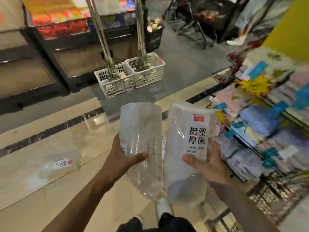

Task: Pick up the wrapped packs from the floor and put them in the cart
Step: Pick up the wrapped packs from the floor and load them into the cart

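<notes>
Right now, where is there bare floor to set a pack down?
Bare tile lies between the fallen pack and the left hand, and bare grey floor beyond the white crates. The cart on the right is crowded with packets.

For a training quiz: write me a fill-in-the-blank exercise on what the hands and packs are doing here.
1. The left hand holds a clear wrapped pack; the right hand holds a pack with a white ____.
2. A third pack lies on the ____, to the person's left.
3. Two white ____ stand on the floor ahead.

Missing words: label; floor; baskets
</notes>
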{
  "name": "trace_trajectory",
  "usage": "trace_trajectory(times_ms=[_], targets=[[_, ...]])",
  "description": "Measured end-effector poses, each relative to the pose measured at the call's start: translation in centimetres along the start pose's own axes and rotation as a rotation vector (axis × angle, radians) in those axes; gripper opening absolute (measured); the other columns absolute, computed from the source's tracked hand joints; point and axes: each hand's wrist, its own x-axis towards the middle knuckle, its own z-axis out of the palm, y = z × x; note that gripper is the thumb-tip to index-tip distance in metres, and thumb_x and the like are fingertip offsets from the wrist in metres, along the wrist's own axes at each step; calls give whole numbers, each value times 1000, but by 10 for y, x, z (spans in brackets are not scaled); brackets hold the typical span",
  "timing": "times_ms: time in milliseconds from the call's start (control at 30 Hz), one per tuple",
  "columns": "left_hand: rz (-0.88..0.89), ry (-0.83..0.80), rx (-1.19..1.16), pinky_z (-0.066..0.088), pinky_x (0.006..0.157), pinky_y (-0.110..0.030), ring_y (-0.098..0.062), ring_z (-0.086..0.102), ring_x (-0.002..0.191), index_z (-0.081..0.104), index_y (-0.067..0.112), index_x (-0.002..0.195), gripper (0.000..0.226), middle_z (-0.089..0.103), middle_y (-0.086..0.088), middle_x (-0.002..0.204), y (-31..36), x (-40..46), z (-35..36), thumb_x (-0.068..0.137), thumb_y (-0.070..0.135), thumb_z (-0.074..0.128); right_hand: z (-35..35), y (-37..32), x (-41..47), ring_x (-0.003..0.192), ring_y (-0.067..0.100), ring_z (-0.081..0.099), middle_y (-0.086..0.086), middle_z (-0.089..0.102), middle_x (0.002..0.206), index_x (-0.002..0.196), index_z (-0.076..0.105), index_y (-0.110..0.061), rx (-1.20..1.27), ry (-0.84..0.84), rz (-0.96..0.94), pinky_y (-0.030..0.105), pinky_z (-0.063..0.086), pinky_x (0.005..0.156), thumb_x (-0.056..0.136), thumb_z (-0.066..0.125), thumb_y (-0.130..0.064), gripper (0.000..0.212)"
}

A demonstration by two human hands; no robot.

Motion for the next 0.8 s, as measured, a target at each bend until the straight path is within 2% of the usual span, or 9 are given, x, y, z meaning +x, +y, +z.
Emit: trace_trajectory(times_ms=[100, 200, 267, 333, 433, 500, 600, 700, 800], targets=[[57, -170, 47, 58, 98, -39, -6, 63, 126, 37, 58, 141, 102, 55, 21, 142, 11, 6, 18, 60, 52, 99, -21, 12, -45, 109, 8, 72, -17, 76, 112, 138, 43, -41, 69, 192, 30, 41, 59, 93, 52, 100, -43, 103], [70, -369, 54, 61, 82, -22, 0, 65, 119, 39, 51, 143, 102, 62, 23, 133, 21, 2, 44, 62, 38, 100, -38, 30, -100, 108, 11, 74, -16, 76, 115, 131, 48, -49, 105, 368, 59, 47, 59, 96, 44, 99, -58, 101], [72, -520, 98, 60, 90, -24, -4, 65, 124, 37, 46, 150, 116, 62, 19, 138, 19, 1, 65, 54, 46, 103, -46, 42, -139, 106, 11, 75, -16, 77, 114, 135, 47, -49, 135, 454, 60, 42, 61, 93, 52, 100, -53, 98], [52, -656, 170, 50, 110, -38, -10, 55, 136, 29, 52, 155, 133, 51, 17, 151, 16, -6, 89, 43, 61, 101, -52, 55, -179, 99, 2, 75, -24, 77, 108, 139, 42, -40, 194, 555, 52, 25, 63, 80, 65, 97, -36, 92], [31, -844, 232, 42, 113, -39, -12, 43, 139, 23, 51, 158, 149, 41, 16, 155, 20, -30, 133, 30, 72, 96, -59, 77, -236, 98, -3, 74, -28, 74, 108, 139, 40, -36, 263, 712, 67, 16, 60, 69, 70, 93, -24, 88], [46, -936, 263, 47, 112, -43, -13, 52, 138, 29, 51, 155, 143, 49, 14, 153, 21, -50, 162, 31, 72, 97, -62, 92, -269, 101, 1, 74, -19, 76, 115, 140, 43, -36, 310, 813, 92, 19, 60, 72, 68, 93, -26, 89], [37, -1055, 244, 64, 88, -37, -8, 73, 113, 43, 53, 138, 118, 64, 8, 139, 18, -79, 202, 35, 54, 103, -70, 113, -309, 100, 0, 74, -15, 75, 119, 136, 47, -41, 360, 948, 128, 21, 58, 77, 67, 96, -29, 85], [48, -1112, 276, 64, 84, -32, -7, 72, 111, 42, 57, 132, 113, 64, 7, 137, 7, -107, 238, 37, 56, 103, -80, 135, -341, 105, 9, 73, -9, 73, 121, 126, 45, -48, 404, 1031, 185, 34, 55, 91, 59, 97, -41, 86], [22, -1157, 303, 61, 82, -25, -4, 69, 112, 38, 64, 129, 108, 64, 12, 134, -3, -135, 270, 44, 51, 103, -96, 158, -366, 106, 11, 70, -8, 70, 121, 139, 35, -41, 448, 1071, 225, 31, 52, 86, 62, 98, -42, 99]])
